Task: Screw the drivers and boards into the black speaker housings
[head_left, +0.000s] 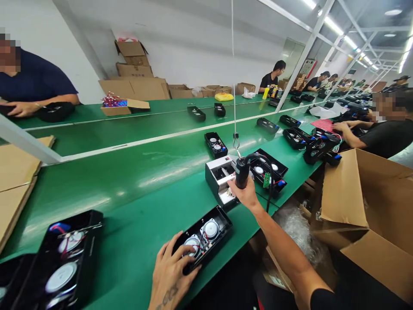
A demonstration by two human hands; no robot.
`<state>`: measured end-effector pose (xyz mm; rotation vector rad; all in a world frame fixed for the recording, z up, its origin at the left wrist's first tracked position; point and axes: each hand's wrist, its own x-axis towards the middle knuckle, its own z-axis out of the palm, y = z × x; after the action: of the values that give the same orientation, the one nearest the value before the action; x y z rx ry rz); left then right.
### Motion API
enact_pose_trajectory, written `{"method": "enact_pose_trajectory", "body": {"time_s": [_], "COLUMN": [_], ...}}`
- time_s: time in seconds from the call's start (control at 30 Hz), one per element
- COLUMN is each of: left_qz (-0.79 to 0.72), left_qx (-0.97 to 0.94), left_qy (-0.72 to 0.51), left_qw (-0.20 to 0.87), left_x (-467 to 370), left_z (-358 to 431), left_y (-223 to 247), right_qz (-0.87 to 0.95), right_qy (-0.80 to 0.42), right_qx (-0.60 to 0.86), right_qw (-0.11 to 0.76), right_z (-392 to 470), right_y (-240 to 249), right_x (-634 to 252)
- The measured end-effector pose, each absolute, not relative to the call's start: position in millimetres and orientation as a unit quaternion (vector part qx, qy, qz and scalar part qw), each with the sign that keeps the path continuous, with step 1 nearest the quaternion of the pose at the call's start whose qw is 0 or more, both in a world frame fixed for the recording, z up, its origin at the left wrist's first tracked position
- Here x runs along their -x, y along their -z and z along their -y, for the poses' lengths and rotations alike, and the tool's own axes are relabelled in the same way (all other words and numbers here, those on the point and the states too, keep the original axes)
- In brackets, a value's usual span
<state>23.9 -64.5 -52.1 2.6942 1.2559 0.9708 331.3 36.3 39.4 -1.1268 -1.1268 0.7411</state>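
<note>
My left hand (pixel 172 265) grips the near left end of a black speaker housing (pixel 222 232), which lies open on the green bench with two round silver-white speakers and red and black wires inside. Some of its fingers reach over the rim, close to the left speaker. My right hand (pixel 247 193) is wrapped round a black electric screwdriver (pixel 241 172) that hangs upright from a white cord. The tool is over the front of a screw feeder box (pixel 213 178). Its tip is hidden behind the hand and the box.
More open speaker housings (pixel 80 258) lie at the left, and others (pixel 267 163) behind the feeder. A large open carton (pixel 345 193) stands at the right beside clear plastic wrap (pixel 297 232). A co-worker (pixel 393 125) sits at the right, another person (pixel 35 77) across the bench.
</note>
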Motion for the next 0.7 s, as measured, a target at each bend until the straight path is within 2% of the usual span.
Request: {"method": "enact_pose_trajectory", "body": {"time_s": [0.23, 0.47, 0.7], "left_qz": [-0.45, -0.455, -0.453], "left_qx": [-0.839, -0.836, -0.835], "left_qy": [-0.29, -0.277, -0.281], "left_qw": [0.096, 0.131, 0.137], "left_x": [-30.6, -33.7, -33.7], "left_z": [74.2, 78.5, 80.9], "left_y": [39.7, 38.0, 38.4], "right_qz": [0.446, 0.529, 0.559], "right_qy": [-0.426, -0.5, -0.491], "right_qx": [0.331, 0.223, 0.264], "right_qw": [0.714, 0.648, 0.614], "right_z": [43.1, 69.5, 66.9], "right_y": [-55.2, -39.0, -19.1], "right_x": [-274.3, -215.6, -203.4]}}
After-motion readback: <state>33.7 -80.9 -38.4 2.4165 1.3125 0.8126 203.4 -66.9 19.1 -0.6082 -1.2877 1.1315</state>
